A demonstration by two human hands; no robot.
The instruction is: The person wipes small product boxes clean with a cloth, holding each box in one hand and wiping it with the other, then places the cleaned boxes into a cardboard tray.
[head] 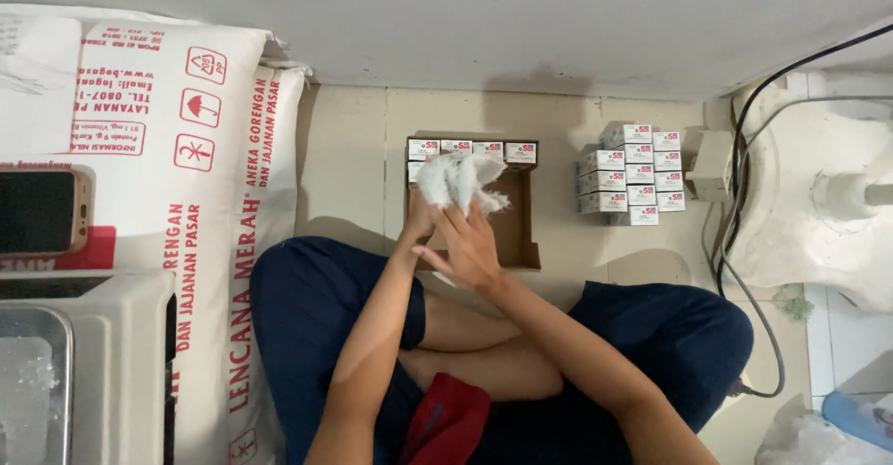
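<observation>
I sit cross-legged on the floor in dark blue shorts. Both my hands meet over a shallow brown cardboard tray (524,242). My left hand (420,219) and my right hand (473,246) together hold a crumpled white cloth or paper wad (456,181) above the tray. A row of small white boxes (473,150) with red marks lines the tray's far wall. A stack of several similar small white boxes (633,175) stands on the floor to the right of the tray.
A large white printed sack (200,195) lies on the left, with a phone (42,212) on it. A scale with a metal pan (56,372) is at bottom left. A white fan base (819,214) and black cables (744,242) are at right.
</observation>
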